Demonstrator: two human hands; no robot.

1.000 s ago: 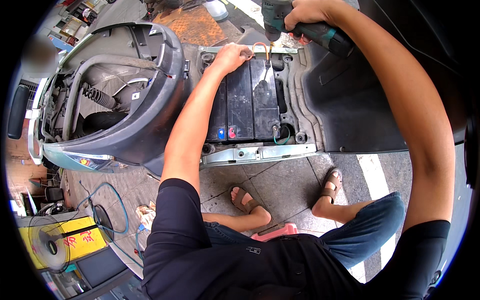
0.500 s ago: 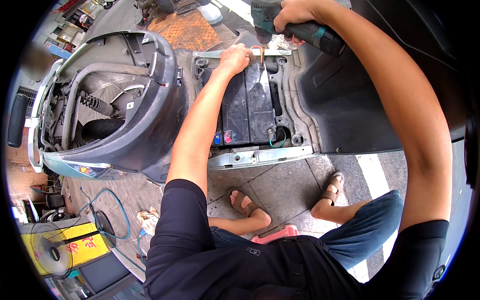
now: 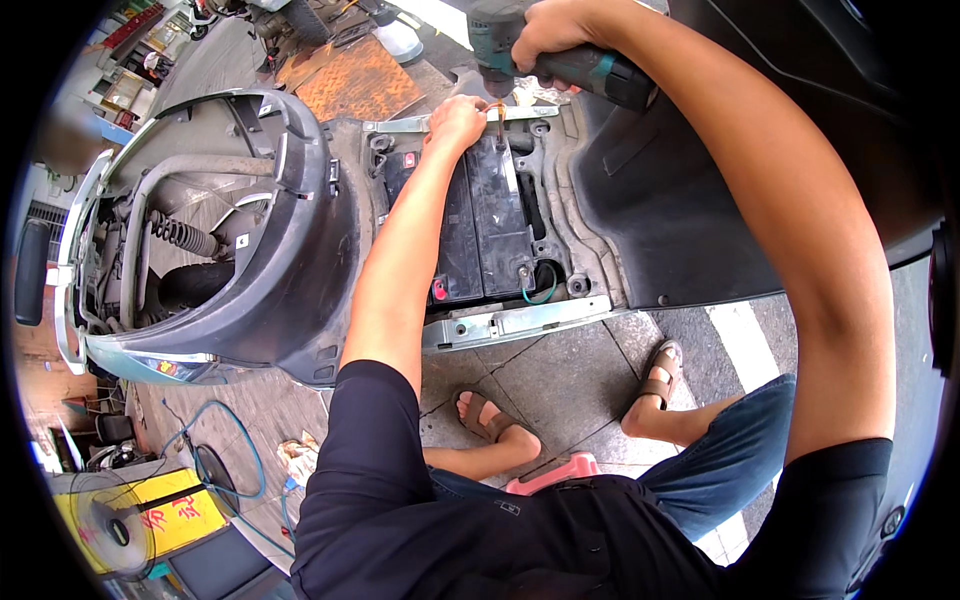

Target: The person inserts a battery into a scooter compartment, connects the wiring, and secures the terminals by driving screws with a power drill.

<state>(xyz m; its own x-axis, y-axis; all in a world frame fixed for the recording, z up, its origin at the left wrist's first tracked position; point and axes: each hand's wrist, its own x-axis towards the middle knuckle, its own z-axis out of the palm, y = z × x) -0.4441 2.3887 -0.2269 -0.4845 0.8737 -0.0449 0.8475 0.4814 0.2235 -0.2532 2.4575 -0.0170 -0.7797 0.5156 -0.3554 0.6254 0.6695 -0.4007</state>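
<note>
My right hand [image 3: 548,38] grips a dark green and black cordless drill [image 3: 490,45], held nose down over the top of the battery bay. Below it, my left hand [image 3: 458,122] has its fingers closed beside an orange wire [image 3: 499,118]; what they pinch is too small to make out. Black batteries [image 3: 478,225] sit side by side in the open scooter floor, with coloured terminal caps and a green wire [image 3: 545,284] at the near end. Metal rails [image 3: 518,319] run along the bay's near and far edges.
An open scooter body [image 3: 280,280] with shock absorber is left, a black panel [image 3: 680,220] right. A fan [image 3: 120,520], blue hose [image 3: 230,404], pink plastic object [image 3: 570,468] and my sandalled feet are below. A rusty plate [image 3: 350,78] lies beyond.
The scooter has shifted lower in the view. The drill and right hand sit further left and higher; my left hand is slightly lower, still closed near the orange wire.
</note>
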